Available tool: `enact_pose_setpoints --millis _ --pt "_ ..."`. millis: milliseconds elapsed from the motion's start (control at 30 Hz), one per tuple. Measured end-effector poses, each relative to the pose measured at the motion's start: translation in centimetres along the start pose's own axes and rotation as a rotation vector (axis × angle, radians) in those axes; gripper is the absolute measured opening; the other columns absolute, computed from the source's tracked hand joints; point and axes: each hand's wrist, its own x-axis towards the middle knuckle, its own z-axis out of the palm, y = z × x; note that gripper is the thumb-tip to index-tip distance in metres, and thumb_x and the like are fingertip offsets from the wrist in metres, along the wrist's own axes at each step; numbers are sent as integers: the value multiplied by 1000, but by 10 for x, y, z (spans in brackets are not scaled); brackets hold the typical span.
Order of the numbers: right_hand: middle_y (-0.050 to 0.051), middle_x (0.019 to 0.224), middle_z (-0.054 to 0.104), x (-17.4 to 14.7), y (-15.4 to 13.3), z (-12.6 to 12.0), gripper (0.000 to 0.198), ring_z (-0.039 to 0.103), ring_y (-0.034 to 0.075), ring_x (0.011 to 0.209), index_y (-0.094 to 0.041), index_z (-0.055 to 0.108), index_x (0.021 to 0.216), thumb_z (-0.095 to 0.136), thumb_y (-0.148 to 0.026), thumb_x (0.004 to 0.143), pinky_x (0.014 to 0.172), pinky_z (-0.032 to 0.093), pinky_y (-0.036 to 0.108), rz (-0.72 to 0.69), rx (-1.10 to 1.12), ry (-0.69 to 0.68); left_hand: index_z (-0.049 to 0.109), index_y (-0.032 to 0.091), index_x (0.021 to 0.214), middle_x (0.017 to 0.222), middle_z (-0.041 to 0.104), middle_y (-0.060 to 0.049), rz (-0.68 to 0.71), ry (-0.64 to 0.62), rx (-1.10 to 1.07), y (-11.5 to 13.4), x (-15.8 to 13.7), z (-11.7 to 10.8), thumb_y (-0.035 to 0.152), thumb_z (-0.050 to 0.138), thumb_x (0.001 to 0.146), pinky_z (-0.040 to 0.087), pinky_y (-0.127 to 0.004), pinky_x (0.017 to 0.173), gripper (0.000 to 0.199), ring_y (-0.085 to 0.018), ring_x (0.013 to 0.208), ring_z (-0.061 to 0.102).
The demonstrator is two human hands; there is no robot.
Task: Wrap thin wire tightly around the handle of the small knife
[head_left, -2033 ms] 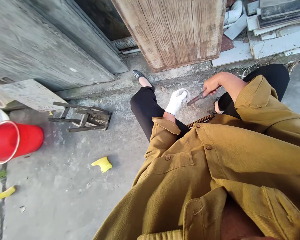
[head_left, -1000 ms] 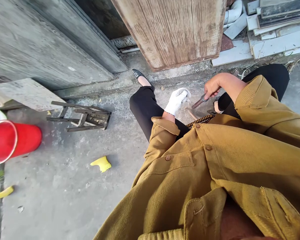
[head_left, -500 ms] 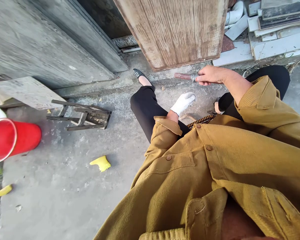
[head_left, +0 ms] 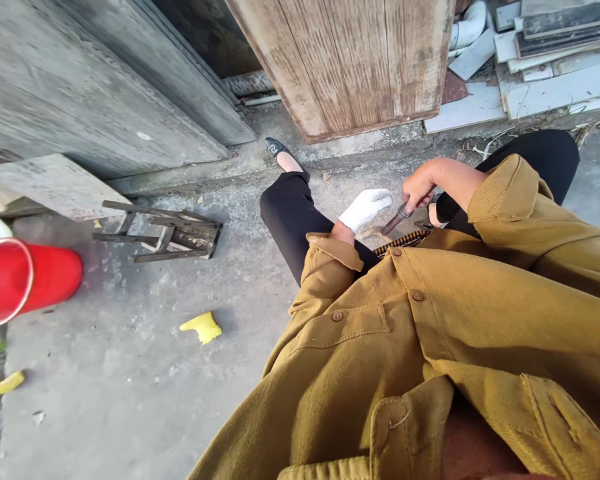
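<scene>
My right hand [head_left: 419,187], bare, is closed around a wooden stick [head_left: 394,221] with wire [head_left: 409,210] wound on it. The stick slants down and left, its lower end close to my lap. Just to the left, my left hand [head_left: 366,209] wears a white knitted glove. Its fingers are bent and pressed together; whatever lies between them is hidden. Below the glove, between my knees, there is a pale wooden piece [head_left: 374,233] beside a black-and-yellow striped band [head_left: 403,241], both partly covered by my clothes and hands.
A small dark wooden stool [head_left: 167,230] lies to the left, near a red bucket [head_left: 55,270]. A yellow scrap [head_left: 203,327] is on the concrete. Ahead leans a wooden panel [head_left: 350,67]; stacked boards and tiles [head_left: 560,93] are at the right.
My right hand has come down toward my lap, and the wire-wound stick has swung from pointing left to slanting downward. The gloved left hand has barely shifted.
</scene>
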Motion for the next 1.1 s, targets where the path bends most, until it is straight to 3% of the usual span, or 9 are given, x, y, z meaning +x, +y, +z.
enact_pose_setpoints --millis 100,267,367,467,567,667,867,1000,1100 --pt "-2 68 59 -26 -5 0 48 53 11 61 -16 66 79 85 -59 91 64 41 26 -258 173 26 64 23 83 66 65 -1 -19 -51 -38 5 3 0 31 81 102 52 -37 86 26 -22 89 65" --pt "-2 68 54 -66 -7 -9 27 44 10 60 -16 61 92 55 -30 114 57 35 24 -626 903 658 68 24 94 67 67 -2 25 -16 -72 10 1 0 50 77 105 52 -37 82 29 -20 81 62" --pt "-2 71 53 -60 -6 -14 31 44 10 61 -17 57 92 46 -30 118 56 35 24 -525 1090 874 69 24 90 65 66 -3 0 -112 -17 10 -2 3 48 79 103 50 -38 81 29 -19 78 60" --pt "1 71 57 -43 0 -21 32 48 10 63 -17 57 88 55 -33 116 61 39 25 -188 901 1005 70 24 90 63 64 -2 -29 -159 -22 10 -4 5 44 80 103 49 -37 80 26 -18 76 58" --pt "6 74 63 -31 10 -26 39 59 16 72 -16 62 81 68 -42 109 74 47 31 109 488 941 69 24 89 61 62 -2 -62 -151 -38 11 -5 3 44 82 102 49 -37 79 27 -20 77 59" --pt "9 75 65 -22 18 -25 46 67 24 80 -15 66 78 77 -53 101 80 50 37 220 164 672 69 24 87 61 63 -2 -51 -122 -38 11 -4 -1 44 83 101 49 -38 80 28 -20 80 61" --pt "0 67 61 -9 10 -4 55 55 13 61 -15 69 74 85 -66 87 65 45 29 -29 15 41 68 24 89 66 66 -2 -21 -66 -40 6 3 -6 50 84 99 50 -38 83 32 -21 85 61" --pt "-2 69 61 -21 -3 -3 51 54 11 62 -16 67 76 83 -62 90 66 43 26 -212 116 29 67 24 90 72 70 -4 24 -21 -25 4 7 -3 48 82 100 52 -38 84 30 -22 90 65" --pt "-1 71 62 -37 -6 -8 41 54 10 64 -17 64 78 77 -49 100 65 43 24 -347 304 303 67 24 92 74 71 -4 40 -2 -15 4 6 0 45 81 102 54 -37 83 26 -23 95 67"
